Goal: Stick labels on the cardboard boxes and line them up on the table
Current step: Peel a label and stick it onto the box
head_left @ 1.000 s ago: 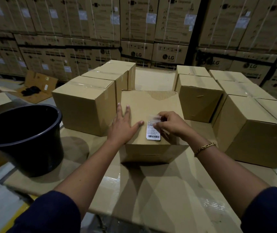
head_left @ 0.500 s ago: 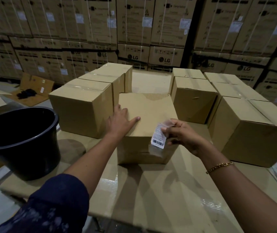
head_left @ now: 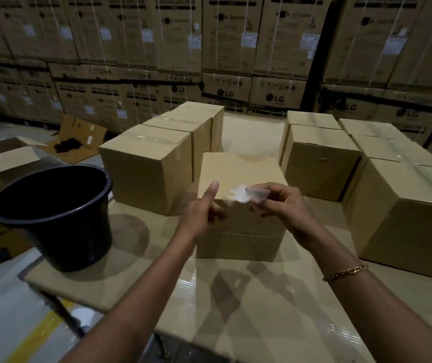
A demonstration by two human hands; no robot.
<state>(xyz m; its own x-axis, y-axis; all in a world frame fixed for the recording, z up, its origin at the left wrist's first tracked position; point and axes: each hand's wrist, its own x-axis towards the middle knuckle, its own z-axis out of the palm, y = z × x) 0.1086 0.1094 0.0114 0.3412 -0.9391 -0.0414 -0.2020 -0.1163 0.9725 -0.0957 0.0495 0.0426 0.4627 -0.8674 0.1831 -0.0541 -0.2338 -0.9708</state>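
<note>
A plain cardboard box (head_left: 238,171) stands in the middle of the table, straight ahead of me. Above its near top edge my right hand (head_left: 280,205) pinches a small white label (head_left: 238,193), which is blurred and lifted off the box. My left hand (head_left: 204,210) hovers just left of the label with its thumb raised and its fingers curled. Whether it touches the label is unclear. No label shows on the box's visible faces.
A black bucket (head_left: 52,205) stands at the table's left edge. A row of taped boxes (head_left: 146,166) lines the left, and more boxes (head_left: 319,158) and a large one (head_left: 406,218) the right. The cardboard-covered table (head_left: 236,297) reaches toward me. Stacked cartons (head_left: 225,48) wall the back.
The label, which lay on the box top a second ago, has been lifted away by my right hand. My left hand has left the box top and come beside the label.
</note>
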